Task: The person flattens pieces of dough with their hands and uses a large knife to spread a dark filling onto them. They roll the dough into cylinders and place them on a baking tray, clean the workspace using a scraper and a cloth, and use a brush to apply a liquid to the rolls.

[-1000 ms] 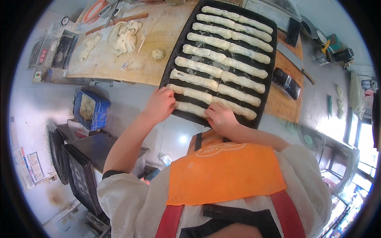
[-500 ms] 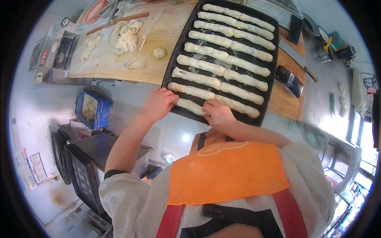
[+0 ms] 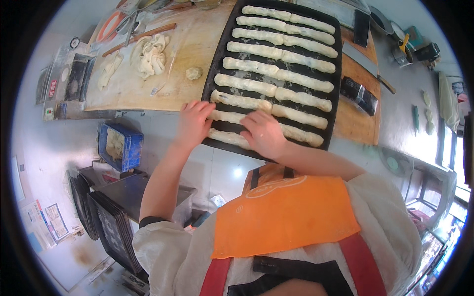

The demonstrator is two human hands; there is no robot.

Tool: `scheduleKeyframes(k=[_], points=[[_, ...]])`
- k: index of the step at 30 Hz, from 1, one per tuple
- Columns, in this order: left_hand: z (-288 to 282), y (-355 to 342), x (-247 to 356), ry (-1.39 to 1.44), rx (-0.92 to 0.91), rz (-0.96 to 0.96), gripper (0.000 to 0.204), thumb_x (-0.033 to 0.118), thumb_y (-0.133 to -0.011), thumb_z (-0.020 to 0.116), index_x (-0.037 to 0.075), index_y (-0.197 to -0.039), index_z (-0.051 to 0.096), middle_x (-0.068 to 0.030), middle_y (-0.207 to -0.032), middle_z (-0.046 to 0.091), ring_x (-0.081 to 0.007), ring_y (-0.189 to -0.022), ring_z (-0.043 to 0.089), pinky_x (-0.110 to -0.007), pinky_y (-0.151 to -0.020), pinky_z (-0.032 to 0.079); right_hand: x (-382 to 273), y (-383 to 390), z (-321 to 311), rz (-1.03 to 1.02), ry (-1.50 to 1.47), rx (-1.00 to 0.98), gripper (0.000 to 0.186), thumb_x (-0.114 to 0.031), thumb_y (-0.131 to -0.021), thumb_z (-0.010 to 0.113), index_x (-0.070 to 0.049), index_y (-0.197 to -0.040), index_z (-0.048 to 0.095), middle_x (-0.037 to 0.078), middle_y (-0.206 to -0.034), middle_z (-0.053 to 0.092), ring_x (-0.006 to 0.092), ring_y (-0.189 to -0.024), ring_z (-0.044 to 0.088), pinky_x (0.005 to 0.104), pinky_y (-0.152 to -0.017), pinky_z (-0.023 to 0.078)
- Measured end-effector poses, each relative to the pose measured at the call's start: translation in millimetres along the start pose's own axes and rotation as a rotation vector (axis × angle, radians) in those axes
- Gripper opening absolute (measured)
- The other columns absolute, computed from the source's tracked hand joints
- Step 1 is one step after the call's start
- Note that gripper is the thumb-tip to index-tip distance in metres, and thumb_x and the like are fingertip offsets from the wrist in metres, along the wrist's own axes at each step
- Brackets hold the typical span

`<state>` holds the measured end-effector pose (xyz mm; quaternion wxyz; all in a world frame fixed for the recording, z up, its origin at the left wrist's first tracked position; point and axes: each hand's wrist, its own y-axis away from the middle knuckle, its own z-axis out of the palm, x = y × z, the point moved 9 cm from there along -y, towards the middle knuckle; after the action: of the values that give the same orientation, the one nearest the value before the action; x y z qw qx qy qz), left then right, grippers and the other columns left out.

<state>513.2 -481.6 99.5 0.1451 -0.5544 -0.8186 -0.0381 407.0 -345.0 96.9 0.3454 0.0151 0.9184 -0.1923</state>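
Note:
Rows of long pale dough strips lie across a black baking tray [image 3: 330, 98], two end to end in most rows. My left hand [image 3: 194, 123] is at the tray's left rim, its bent fingers closed round the left end of the second-nearest dough strip [image 3: 227, 116]. Over the same strip, my right hand [image 3: 266, 134] has curled fingers on its right part and hides it there. The nearest dough strip [image 3: 229, 138] lies alone in its row at the left, below both hands.
On the left board are a dough heap [image 3: 149, 55], a small dough lump [image 3: 194, 73] and a rolling pin [image 3: 140, 38]. A cleaver [image 3: 362, 60] and a dark package [image 3: 359, 96] lie right of the tray. A blue crate [image 3: 132, 148] and stacked trays [image 3: 111, 232] stand lower left.
Both hands have moved from the nearest dough strip, which they had hold of, to the strip one row farther away. The whole view has shifted slightly.

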Motion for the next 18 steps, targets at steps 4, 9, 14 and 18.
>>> scheduleKeyframes(k=[4,9,14,18], points=[[10,-18,-4,-0.281,-0.092,0.095,0.026,0.004,-0.072,0.075,0.008,-0.097,0.073,-0.0042,-0.118,0.065,-0.0245,-0.118,0.054,-0.042,-0.099,0.040,30,-2,25,0.043,0.291,-0.142,0.022,-0.013,-0.077,0.074,-0.003,-0.094,0.064,0.011,-0.097,0.062,0.0298,-0.100,0.058,0.0396,-0.089,0.049],[5,-13,-2,-0.241,-0.025,0.155,0.029,0.004,-0.072,0.074,0.008,-0.101,0.073,-0.0044,-0.116,0.064,-0.0259,-0.116,0.055,-0.045,-0.101,0.039,36,8,14,0.065,0.088,-0.054,0.026,-0.011,-0.077,0.075,-0.003,-0.099,0.065,0.012,-0.100,0.063,0.0305,-0.104,0.058,0.0394,-0.093,0.049],[9,12,54,0.174,-0.104,0.038,0.020,0.011,-0.077,0.074,0.006,-0.097,0.073,-0.0077,-0.106,0.067,-0.0297,-0.103,0.061,-0.041,-0.090,0.048,48,41,-79,0.174,-0.122,0.223,0.024,-0.005,-0.078,0.072,-0.004,-0.103,0.070,0.011,-0.098,0.069,0.0304,-0.093,0.065,0.0399,-0.080,0.055],[38,14,92,0.343,-0.245,0.020,0.018,0.017,-0.082,0.075,0.005,-0.095,0.072,-0.0110,-0.098,0.067,-0.0312,-0.096,0.063,-0.041,-0.083,0.051,84,100,-143,0.244,-0.062,0.294,0.014,-0.003,-0.079,0.071,-0.005,-0.093,0.072,0.012,-0.089,0.070,0.0317,-0.083,0.066,0.0411,-0.074,0.056]])
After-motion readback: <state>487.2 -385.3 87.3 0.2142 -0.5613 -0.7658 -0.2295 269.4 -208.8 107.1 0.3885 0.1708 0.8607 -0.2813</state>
